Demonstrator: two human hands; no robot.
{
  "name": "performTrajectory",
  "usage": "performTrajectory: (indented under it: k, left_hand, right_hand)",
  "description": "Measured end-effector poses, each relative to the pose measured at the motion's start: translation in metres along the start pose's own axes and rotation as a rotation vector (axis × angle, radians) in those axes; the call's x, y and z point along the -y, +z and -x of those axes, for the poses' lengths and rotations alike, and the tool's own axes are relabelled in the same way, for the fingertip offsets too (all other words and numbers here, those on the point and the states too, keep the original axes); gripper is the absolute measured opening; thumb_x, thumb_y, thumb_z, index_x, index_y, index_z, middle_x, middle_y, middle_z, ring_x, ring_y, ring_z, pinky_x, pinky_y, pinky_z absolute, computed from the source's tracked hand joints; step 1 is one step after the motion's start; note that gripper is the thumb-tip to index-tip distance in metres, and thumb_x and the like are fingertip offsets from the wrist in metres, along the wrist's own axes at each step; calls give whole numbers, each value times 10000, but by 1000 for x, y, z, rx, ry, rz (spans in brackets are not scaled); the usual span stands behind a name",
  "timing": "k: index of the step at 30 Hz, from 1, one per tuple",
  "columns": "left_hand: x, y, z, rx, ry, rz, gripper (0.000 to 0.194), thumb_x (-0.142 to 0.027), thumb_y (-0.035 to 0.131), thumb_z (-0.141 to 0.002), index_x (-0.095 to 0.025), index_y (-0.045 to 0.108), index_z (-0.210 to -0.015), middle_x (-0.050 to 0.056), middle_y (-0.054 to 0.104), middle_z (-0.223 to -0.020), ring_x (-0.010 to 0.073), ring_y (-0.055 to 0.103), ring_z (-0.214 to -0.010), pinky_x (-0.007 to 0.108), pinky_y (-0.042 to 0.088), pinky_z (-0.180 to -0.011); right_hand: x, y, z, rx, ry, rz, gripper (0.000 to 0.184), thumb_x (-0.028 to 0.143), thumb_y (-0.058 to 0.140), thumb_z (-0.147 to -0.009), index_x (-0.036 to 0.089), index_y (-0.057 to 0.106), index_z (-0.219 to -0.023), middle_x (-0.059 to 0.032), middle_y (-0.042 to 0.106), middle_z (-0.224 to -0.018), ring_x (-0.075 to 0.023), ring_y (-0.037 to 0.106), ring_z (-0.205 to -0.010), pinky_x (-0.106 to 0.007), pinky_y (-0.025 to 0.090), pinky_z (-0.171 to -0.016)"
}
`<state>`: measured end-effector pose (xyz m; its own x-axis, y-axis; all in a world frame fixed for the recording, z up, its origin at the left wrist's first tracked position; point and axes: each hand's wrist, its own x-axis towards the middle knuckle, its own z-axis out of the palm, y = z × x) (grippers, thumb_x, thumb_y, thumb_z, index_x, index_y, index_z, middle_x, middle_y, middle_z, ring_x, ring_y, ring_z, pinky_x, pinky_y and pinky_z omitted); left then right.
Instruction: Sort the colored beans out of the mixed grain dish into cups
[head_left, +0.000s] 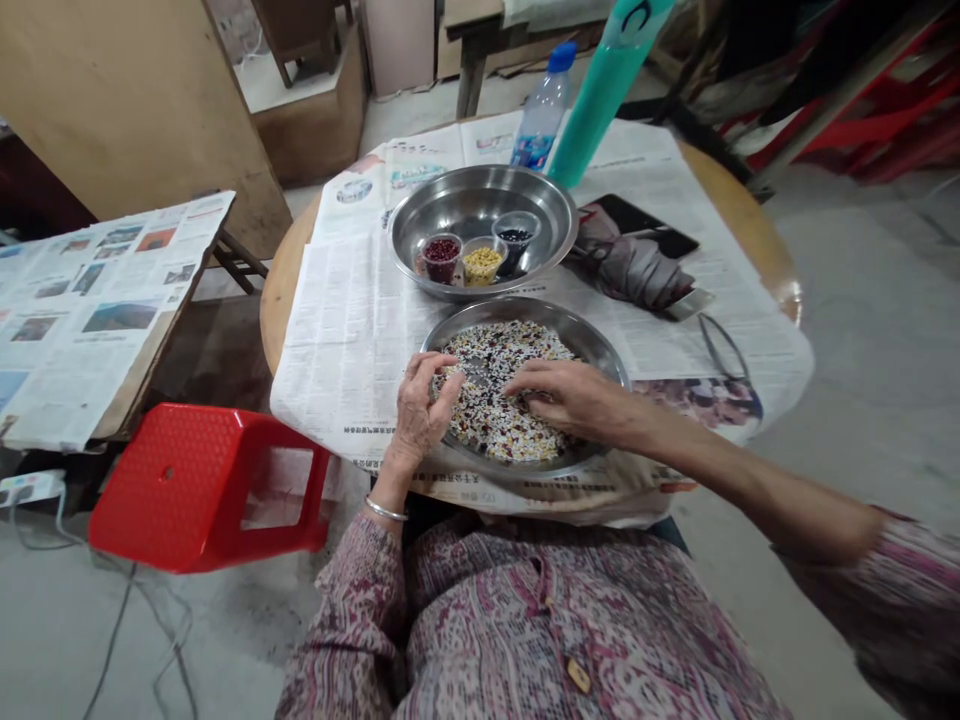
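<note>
Newspaper-covered table (739,215): Chinese print, mostly too small. Big bowl (442,205): a jolt could prob. topple its 3 cups (484,266). Pan (598,350) w/ mixed grains (517,440): wrist bump might spill 'em. Bottle (551,100): brand n/a, blurred. My L hand (422,410): fingers parted at pan's rim; R hand (574,400): curled in grains, can't tell if pinching.

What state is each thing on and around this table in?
Left hand: thumb and fingers apart
Right hand: fingers bent
Pan: holding mixed grains
Basin: holding three cups
Cups: lidless, filled
Clear bottle: blue cap on
Grey cloth: bunched
Newspaper: spread out
Stool: upright
</note>
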<state>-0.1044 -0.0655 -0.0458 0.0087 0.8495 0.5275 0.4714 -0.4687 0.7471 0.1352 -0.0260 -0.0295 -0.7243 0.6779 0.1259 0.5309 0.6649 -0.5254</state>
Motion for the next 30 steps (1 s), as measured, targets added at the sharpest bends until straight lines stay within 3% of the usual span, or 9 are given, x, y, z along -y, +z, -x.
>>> performTrajectory:
  k: [4,7,10,14,18,21,25,30]
  left_hand:
    - [2,1,0,-5,10,18,94,-256,595,-1003,-219,644,-1075,69,648,-1079,201,622,-1056,392,524,-975]
    - [3,1,0,-10,12,6,82,-252,601,-998,-222,645,-1061,62,649,-1071,200,623,-1062,393,520,-987]
    - [4,1,0,-11,15,-6,82,-263,605,-996,-222,646,-1054,62,651,-1069,205,621,-1088,398,517,-1002]
    - [4,1,0,-7,8,-3,82,-261,607,-992,-218,650,-1048,65,648,-1064,197,626,-1053,378,526,-972]
    - [3,0,0,-7,22,23,72,-240,609,-988,-211,652,-1038,66,654,-1064,200,619,-1082,376,517,-988]
    - [3,0,0,-6,16,24,77,-248,605,-991,-211,653,-1039,64,654,-1067,201,617,-1101,384,507,-1018]
    - [3,0,1,3,-3,0,102,-274,585,-1002,-204,653,-1032,65,647,-1061,204,620,-1096,386,508,-1022]
    - [3,0,2,5,-24,12,122,-264,579,-1000,-195,648,-1073,83,639,-1114,205,625,-1090,370,523,-990]
  right_hand:
    - [13,-2,18,94,-86,-38,216,179,530,-917,246,729,-967,-64,717,-956,-196,673,-868,-331,524,-785]
    - [19,4,14,149,-118,46,225,175,531,-927,248,738,-975,-54,722,-926,-197,673,-873,-323,524,-770]
    - [9,7,0,22,-50,194,302,170,487,-940,240,740,-1089,-83,729,-1050,-231,654,-1017,-357,534,-839]
    - [-13,7,-21,-190,149,351,337,237,476,-959,233,715,-1196,-116,691,-1202,-282,590,-1122,-413,537,-879]
    - [-14,13,-38,-248,273,423,402,379,469,-987,185,675,-1272,-167,651,-1271,-333,547,-1155,-461,523,-895]
    - [1,26,-47,-188,178,418,488,442,424,-1018,141,625,-1345,-199,615,-1361,-347,541,-1214,-489,489,-973]
    - [18,50,-47,-110,-64,418,554,491,350,-1051,159,520,-1459,-193,504,-1541,-361,455,-1403,-593,383,-1104]
    - [12,67,-37,-67,-259,412,640,516,357,-1046,140,374,-1564,-195,422,-1610,-350,298,-1536,-677,234,-1192]
